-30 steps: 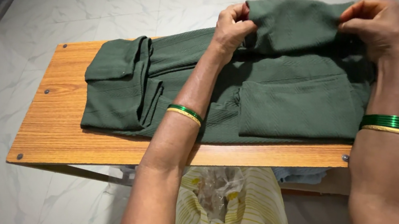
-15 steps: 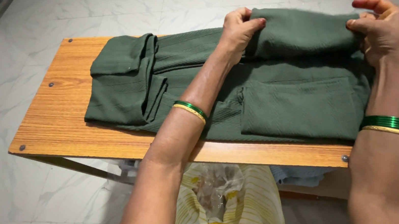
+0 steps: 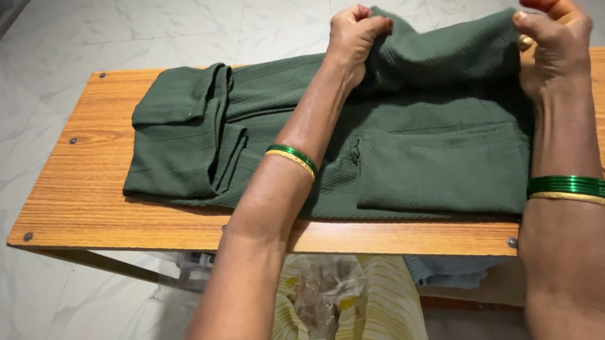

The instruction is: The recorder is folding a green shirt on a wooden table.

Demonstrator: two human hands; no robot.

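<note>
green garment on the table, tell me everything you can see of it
The green garment is dark green ribbed cloth, partly folded, lying flat along the wooden table. A patch pocket faces up on its right part; folded layers are stacked at its left end. Both hands, left and right, pinch its far edge and lift it.

Bright, even indoor light, soft shadow beneath the wooden table (image 3: 155, 221), mild wide-angle bending at edges, sharp focus throughout
</note>
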